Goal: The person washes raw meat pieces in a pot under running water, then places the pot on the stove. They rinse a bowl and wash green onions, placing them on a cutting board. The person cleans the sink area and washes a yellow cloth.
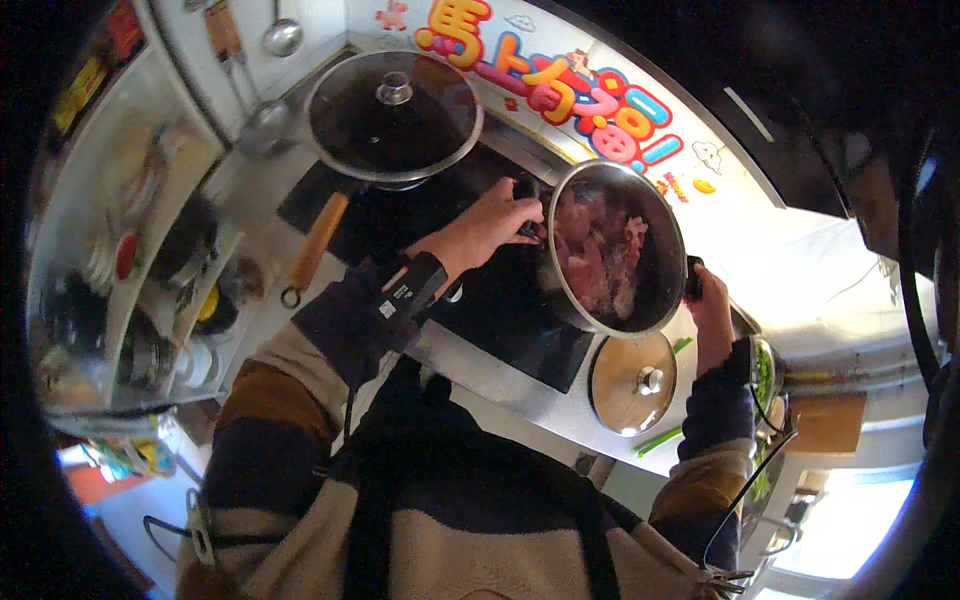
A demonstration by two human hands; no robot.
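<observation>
Chunks of raw-looking meat [589, 255] lie inside a deep metal pot [556, 262], which is tilted so its opening faces me. My left hand [499, 225] grips the black side handle at the pot's left. On the opposite side, my right hand [709, 304] holds the other black handle. The pot is over the right part of a black glass cooktop [510, 330]; whether its base touches the glass is hidden. Just below the pot, a glass lid [632, 384] with a metal knob lies on the counter.
A glass-lidded pan [394, 116] with a wooden handle [319, 240] occupies the cooktop's back left. Ladles [282, 37] hang on the wall. Green stalks [660, 441] lie beside the loose lid, and a container of greens [763, 375] stands at right. Shelves with dishes [195, 364] are at left.
</observation>
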